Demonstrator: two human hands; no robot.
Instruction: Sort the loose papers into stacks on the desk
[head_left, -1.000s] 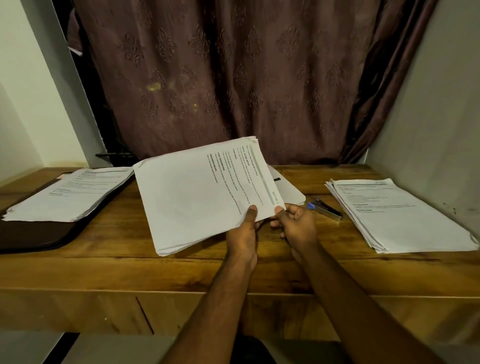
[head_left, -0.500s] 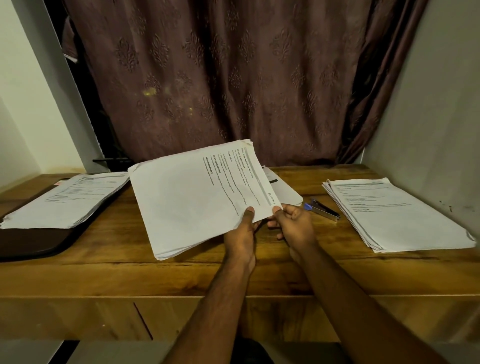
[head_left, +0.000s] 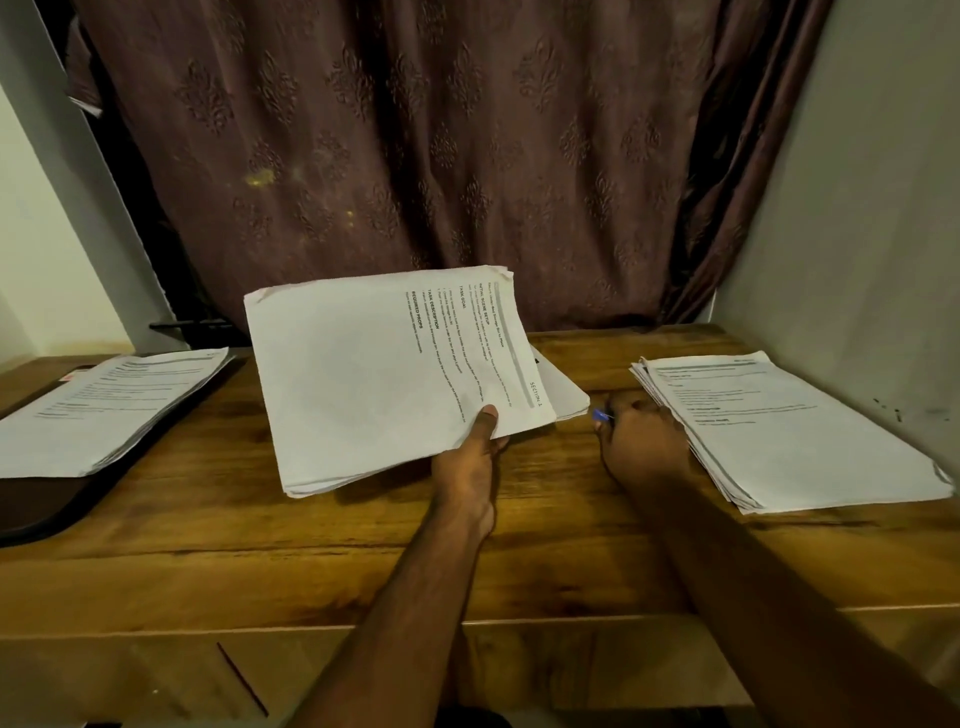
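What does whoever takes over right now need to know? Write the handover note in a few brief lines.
Left hand: grips the sheaf by its near right corner, raised over the desk centre.
Right hand: on the desk at the stapler, fingers curled over it; grip unclear.
Stacks: left stack on a dark pad, right stack by the wall, a small pile behind the sheaf.
Done: two stacks laid.
Left: sort the sheaf onto the stacks.
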